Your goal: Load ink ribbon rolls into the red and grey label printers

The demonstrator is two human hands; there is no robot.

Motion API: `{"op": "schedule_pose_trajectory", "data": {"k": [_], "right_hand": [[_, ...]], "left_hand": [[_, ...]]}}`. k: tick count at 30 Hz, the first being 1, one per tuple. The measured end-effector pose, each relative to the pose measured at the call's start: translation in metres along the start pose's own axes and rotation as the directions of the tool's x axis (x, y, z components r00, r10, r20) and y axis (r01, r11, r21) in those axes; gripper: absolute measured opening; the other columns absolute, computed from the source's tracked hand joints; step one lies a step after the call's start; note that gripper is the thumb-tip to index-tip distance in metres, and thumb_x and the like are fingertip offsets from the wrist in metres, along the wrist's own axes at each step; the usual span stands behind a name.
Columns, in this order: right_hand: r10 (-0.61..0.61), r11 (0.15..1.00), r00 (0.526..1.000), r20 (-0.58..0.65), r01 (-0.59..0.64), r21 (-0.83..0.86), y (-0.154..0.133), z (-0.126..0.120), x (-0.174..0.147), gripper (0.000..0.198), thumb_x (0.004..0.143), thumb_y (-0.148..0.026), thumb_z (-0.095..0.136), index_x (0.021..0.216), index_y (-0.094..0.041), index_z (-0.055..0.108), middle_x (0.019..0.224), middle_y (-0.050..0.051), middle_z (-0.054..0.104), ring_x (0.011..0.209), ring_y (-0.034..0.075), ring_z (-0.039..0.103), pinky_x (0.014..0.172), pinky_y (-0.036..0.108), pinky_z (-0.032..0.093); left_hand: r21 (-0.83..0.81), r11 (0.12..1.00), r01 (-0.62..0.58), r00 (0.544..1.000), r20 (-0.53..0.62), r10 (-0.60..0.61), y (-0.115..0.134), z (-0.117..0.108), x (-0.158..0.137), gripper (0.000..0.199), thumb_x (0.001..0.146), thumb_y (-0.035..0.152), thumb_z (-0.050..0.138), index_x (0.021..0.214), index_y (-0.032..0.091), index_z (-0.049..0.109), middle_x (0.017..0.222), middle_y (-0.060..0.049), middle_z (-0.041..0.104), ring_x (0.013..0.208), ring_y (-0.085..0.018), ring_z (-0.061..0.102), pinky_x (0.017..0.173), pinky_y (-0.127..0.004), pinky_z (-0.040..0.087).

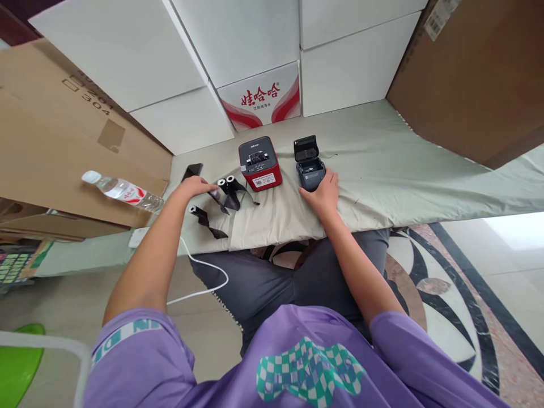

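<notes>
My right hand (325, 194) is wrapped around the front and right side of a small dark portable printer (312, 177), thumb in front. The printer rests on the cloth with its lid (306, 148) raised and its bay exposed. Over on the left, my left hand (196, 186) has its fingertips together at a black roll (215, 194) with a loose tail; the thumb is hidden. Right beside it stand two black rolls (230, 190) with white cores. Another black roll (199, 212) lies closer to me, its strip partly unrolled. Between my hands sits a red and black printer (266, 170).
A phone (192, 171) and a water bottle (123, 190) are on the left. White boxes (259, 96) line the back, with large cardboard boxes (471, 85) at both sides. A white cable (212, 266) hangs off the front edge of the cloth-covered surface (361, 153).
</notes>
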State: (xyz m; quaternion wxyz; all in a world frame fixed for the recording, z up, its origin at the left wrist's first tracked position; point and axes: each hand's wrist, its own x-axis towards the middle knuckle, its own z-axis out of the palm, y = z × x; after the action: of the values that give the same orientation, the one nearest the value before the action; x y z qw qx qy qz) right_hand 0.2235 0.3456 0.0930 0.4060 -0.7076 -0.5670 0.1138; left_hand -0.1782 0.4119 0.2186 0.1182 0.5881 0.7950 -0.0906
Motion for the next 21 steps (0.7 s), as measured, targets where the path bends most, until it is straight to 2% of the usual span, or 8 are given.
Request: {"op": "schedule_pose_trajectory", "data": {"k": [2,4,8,11,14,16,19,21], "right_hand": [[-0.008,1.0,1.0,0.002,0.008,-0.001,0.001,0.0,0.0,0.096,0.066,-0.042,0.082,0.143,-0.008,0.035,0.136,0.025,0.048,0.129,0.042,0.047,0.11,0.058,0.042],[-0.013,1.0,1.0,-0.006,0.013,0.005,0.003,0.002,0.0,0.096,0.066,-0.043,0.082,0.143,-0.009,0.035,0.136,0.025,0.048,0.13,0.042,0.047,0.11,0.058,0.041],[-0.018,1.0,1.0,-0.021,0.019,0.018,0.006,0.005,0.001,0.095,0.068,-0.047,0.08,0.143,-0.011,0.035,0.137,0.025,0.047,0.13,0.042,0.047,0.11,0.061,0.04],[-0.015,1.0,1.0,-0.01,0.015,0.003,0.005,0.005,0.001,0.094,0.069,-0.047,0.079,0.144,-0.01,0.034,0.137,0.024,0.047,0.13,0.042,0.047,0.11,0.06,0.04],[0.003,1.0,1.0,0.009,-0.002,-0.024,0.002,0.002,0.0,0.094,0.069,-0.045,0.079,0.144,-0.01,0.033,0.138,0.024,0.047,0.131,0.041,0.047,0.111,0.057,0.04],[0.011,0.999,1.0,0.015,-0.01,-0.031,0.0,0.001,0.0,0.095,0.069,-0.044,0.079,0.144,-0.01,0.032,0.138,0.024,0.047,0.13,0.041,0.047,0.111,0.056,0.041],[0.008,1.0,1.0,0.012,-0.008,-0.027,0.0,0.001,0.0,0.094,0.069,-0.044,0.079,0.144,-0.011,0.032,0.137,0.024,0.047,0.13,0.041,0.048,0.11,0.056,0.041],[0.003,1.0,1.0,0.007,-0.003,-0.023,0.001,0.001,0.0,0.094,0.069,-0.045,0.079,0.143,-0.011,0.033,0.137,0.024,0.048,0.13,0.041,0.048,0.11,0.056,0.041]], "left_hand": [[-0.005,0.999,0.045,0.998,-0.032,-0.045,-0.016,-0.011,0.004,0.039,0.086,0.059,0.068,0.074,0.022,0.062,0.067,-0.001,0.069,0.082,-0.022,0.066,0.082,-0.032,0.049],[-0.026,0.995,0.093,0.996,-0.007,-0.093,-0.034,-0.02,0.004,0.039,0.091,0.056,0.064,0.076,0.021,0.063,0.065,0.0,0.068,0.075,-0.019,0.065,0.084,-0.035,0.05],[-0.046,0.979,0.201,0.954,0.235,-0.185,-0.05,-0.019,-0.011,0.033,0.084,0.052,0.076,0.097,0.023,0.066,0.084,0.0,0.077,0.072,-0.018,0.07,0.082,-0.037,0.054],[0.033,0.985,0.172,0.901,0.399,-0.17,-0.047,-0.007,-0.02,0.04,0.071,0.049,0.086,0.096,0.022,0.071,0.092,-0.005,0.079,0.073,-0.021,0.073,0.068,-0.03,0.052],[0.057,0.994,0.096,0.86,0.499,-0.112,-0.047,-0.008,-0.024,0.042,0.066,0.037,0.09,0.102,0.021,0.075,0.098,-0.005,0.079,0.079,-0.02,0.073,0.062,-0.023,0.047],[0.009,0.999,0.031,0.875,0.482,-0.031,-0.051,-0.018,-0.027,0.044,0.07,0.029,0.087,0.112,0.023,0.076,0.105,-0.002,0.078,0.088,-0.018,0.072,0.063,-0.019,0.047],[-0.166,0.981,-0.1,0.886,0.435,0.164,-0.055,-0.041,-0.032,0.047,0.073,0.027,0.084,0.119,0.025,0.074,0.116,-0.001,0.076,0.098,-0.016,0.069,0.069,-0.019,0.052],[-0.322,0.928,-0.186,0.86,0.404,0.312,-0.052,-0.054,-0.035,0.054,0.07,0.029,0.086,0.121,0.023,0.073,0.117,-0.004,0.076,0.093,-0.016,0.069,0.072,-0.024,0.058]]}}
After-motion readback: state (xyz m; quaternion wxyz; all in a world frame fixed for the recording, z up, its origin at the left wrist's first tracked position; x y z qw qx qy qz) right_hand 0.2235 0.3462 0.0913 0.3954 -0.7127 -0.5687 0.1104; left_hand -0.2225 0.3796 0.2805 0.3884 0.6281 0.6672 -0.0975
